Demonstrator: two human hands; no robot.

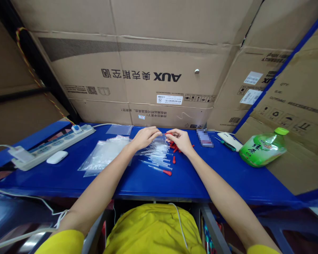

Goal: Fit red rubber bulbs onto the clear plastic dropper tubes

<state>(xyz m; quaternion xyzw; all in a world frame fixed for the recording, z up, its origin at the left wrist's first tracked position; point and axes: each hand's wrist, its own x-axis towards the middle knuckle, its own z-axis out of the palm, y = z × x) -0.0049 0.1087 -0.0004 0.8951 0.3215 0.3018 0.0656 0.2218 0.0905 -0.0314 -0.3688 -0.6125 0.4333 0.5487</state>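
Observation:
My left hand (146, 137) is closed above a pile of clear glass dropper tubes (159, 152), its fingertips pinching the end of one tube. Opposite it, my right hand (181, 139) pinches a red rubber bulb (169, 133) at the tube's other end. The fingers partly cover where bulb and tube meet. More red bulbs (176, 147) lie loose beneath my right hand, and a single bulb (174, 159) sits nearer me. In front of the pile lies a dropper (167, 172) with its red bulb fitted.
Clear plastic bags (102, 157) lie left of the tubes. A power strip (55, 146) and white earbud case (57, 157) are farther left. At right are a phone-like device (229, 141), a green-handled tool (228, 145) and a green bottle (263, 148). Cardboard (137, 53) walls the blue table's back.

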